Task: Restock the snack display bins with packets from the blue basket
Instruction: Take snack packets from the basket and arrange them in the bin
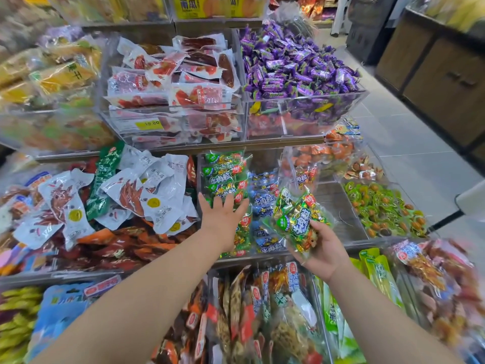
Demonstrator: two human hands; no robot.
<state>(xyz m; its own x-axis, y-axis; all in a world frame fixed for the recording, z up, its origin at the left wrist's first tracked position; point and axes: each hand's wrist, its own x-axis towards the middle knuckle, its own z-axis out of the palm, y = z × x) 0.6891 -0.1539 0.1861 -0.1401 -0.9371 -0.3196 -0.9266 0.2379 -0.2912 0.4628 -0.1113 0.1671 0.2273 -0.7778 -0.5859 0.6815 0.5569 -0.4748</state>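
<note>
My right hand (324, 248) holds a green snack packet (298, 219) full of small wrapped pieces, tilted above the middle-shelf bin. My left hand (223, 219) lies flat with fingers spread on the row of matching green packets (225, 174) standing in the clear bin (338, 208). Beside that row sit blue packets (263, 198) of the same kind. The bin's right part shows bare floor. The blue basket is not in view.
Clear acrylic bins fill three tiers: purple candies (296, 67) and red-and-white packets (178, 74) above, white and green pouches (131, 190) at left, small green sweets (380, 206) at right. Bagged snacks (262, 311) crowd the lowest shelf. A tiled aisle (409, 143) runs to the right.
</note>
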